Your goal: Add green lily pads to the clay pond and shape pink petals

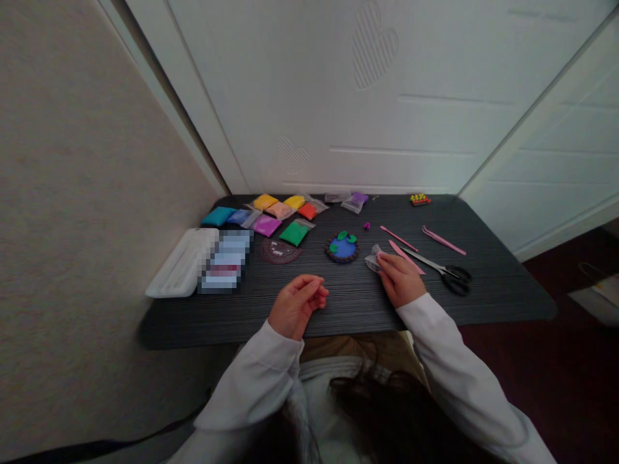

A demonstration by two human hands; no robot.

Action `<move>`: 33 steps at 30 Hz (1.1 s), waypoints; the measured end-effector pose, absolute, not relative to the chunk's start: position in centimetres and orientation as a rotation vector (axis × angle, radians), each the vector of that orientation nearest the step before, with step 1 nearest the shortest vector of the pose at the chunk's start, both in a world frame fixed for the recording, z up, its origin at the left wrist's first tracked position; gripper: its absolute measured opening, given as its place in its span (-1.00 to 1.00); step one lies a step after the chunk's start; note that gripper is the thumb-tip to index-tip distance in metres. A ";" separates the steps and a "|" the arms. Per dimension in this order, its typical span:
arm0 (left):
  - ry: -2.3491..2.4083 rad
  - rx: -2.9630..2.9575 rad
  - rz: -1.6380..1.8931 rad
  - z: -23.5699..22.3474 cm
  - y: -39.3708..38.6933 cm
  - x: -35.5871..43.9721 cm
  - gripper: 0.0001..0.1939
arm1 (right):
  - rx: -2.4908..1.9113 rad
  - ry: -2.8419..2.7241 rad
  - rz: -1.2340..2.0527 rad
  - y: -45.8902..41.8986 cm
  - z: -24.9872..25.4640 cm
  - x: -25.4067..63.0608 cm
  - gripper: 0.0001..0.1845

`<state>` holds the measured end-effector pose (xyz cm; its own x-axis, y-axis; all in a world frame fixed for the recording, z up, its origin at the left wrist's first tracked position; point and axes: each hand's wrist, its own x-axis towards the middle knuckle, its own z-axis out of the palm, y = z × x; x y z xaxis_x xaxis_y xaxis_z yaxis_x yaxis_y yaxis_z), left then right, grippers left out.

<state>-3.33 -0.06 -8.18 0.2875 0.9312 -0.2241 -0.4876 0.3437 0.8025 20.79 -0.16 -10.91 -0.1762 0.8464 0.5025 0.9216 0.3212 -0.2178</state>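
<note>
Crumpled clear bag (373, 259) is pinched between the thumb and fingers of the right hand (402, 281), a little right of the middle of the table (507, 290) and back from its near edge; whether the tabletop is touched by it cannot be told. The left hand (296, 308) is held nearer that edge, left of the middle, with fingers half curled and thumb drawn in; whether anything is gripped there cannot be told.

Toward the left edge, a white tray (181, 264) is set just beside a pixelated panel (226, 261), on which any print is blurred past reading. Dark tabletop is seen between these and the left hand, and again between the scissors (452, 277) and the right edge. Beside the right hand, a pink flat blade (403, 254) is laid near the scissors' tips.

Farther in, a blue clay disc (342, 247) is bordered in brown and dotted with green pads. To its left lies a semicircular template (281, 252), its markings too small to be read. To its right are placed a thin pink tool (399, 238) and pink tweezers (443, 240).

Coloured packets (296, 232) are spread toward the far left corner. Near the far right corner sits a small yellow-and-red piece (420, 200). The far edge is closely backed by a white panel (309, 84) embossed with striped hearts.
</note>
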 end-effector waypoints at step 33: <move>1.008 1.930 0.932 -7.9 -2.3 -4.6 -0.77 | -1.632 -1.685 -0.195 0.9 -10.6 21.4 -0.66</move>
<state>-4.57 -2.28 -7.90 0.4233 0.8699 0.2530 0.3204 -0.4050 0.8564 21.36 0.88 -10.62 0.1145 0.7877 0.6053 0.9051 0.1686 -0.3905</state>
